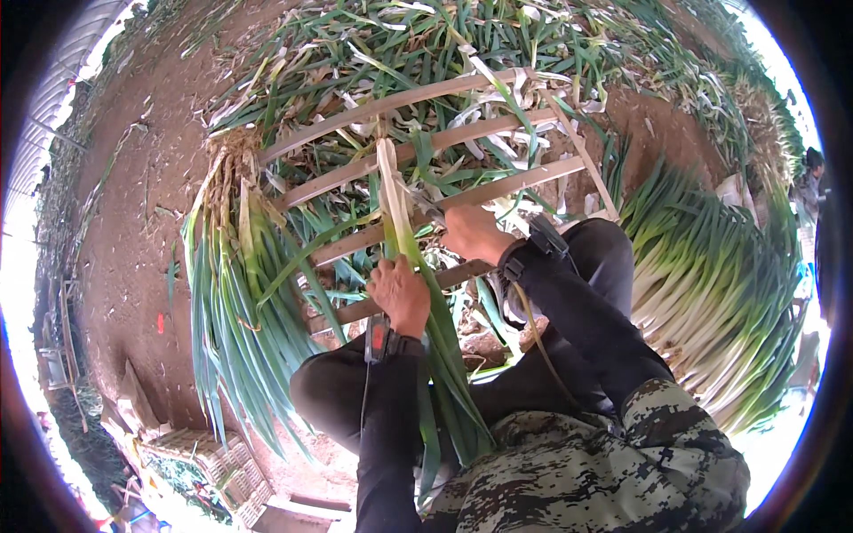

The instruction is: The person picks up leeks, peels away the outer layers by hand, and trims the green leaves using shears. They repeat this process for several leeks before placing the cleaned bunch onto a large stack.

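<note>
Leek (397, 200): where does it lie?

Across the wooden slats (533, 175), white end pointing farther off, green leaves trailing down nearer.

What's being held?

The left grip (400, 289) is closed round the leek's green part; the right grip (475, 233) clasps a dark tool (431, 210), its tip just beside the white stem.

Anything nearby?

A leek bundle (240, 266) at the left, a long row of leeks (702, 293) at the right.

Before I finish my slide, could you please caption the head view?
Over a slatted wooden frame, the left hand holds a green onion while the right hand holds a dark tool beside it.
</note>
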`<state>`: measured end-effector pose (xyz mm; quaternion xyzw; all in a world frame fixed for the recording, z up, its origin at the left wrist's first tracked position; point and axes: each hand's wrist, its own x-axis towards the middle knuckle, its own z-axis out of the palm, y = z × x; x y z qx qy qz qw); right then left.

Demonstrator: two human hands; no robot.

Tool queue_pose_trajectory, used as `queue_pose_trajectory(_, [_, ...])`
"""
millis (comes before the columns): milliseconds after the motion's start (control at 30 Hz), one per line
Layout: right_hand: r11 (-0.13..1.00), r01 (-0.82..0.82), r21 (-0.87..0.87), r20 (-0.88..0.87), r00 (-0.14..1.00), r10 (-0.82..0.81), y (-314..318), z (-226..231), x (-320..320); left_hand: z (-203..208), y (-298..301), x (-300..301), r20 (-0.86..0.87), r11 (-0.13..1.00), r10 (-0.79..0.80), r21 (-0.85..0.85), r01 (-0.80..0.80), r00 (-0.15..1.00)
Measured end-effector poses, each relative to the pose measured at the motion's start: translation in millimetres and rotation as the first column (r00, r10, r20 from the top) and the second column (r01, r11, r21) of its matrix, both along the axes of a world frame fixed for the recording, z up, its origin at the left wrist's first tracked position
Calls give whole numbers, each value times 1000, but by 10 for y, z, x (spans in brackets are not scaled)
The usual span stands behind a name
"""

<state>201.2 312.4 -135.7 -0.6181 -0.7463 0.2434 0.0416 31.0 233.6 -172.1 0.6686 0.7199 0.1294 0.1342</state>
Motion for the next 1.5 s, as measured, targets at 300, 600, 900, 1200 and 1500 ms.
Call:
queue_pose_trajectory(300, [979,-62,-195,-7,998,61,-674,148,241,-465,286,-57,140,986,-17,-161,40,990])
queue_pose_trajectory(600, [974,-30,-226,-65,998,16,-1355,432,489,37,376,-374,851,901,292,-397,173,436])
queue_pose_trajectory(900, [986,165,-39,-258,951,-169,-1313,652,691,1395,443,-259,984,955,171,-180,235,58])
queue_pose_trajectory(1200, [940,224,258,-211,962,-172,-1006,965,924,1844,499,62,977,974,-83,38,225,197])
queue_pose_trajectory(1500, [988,108,108,-262,962,-76,-605,950,954,-3,306,457,679,973,20,-183,143,734])
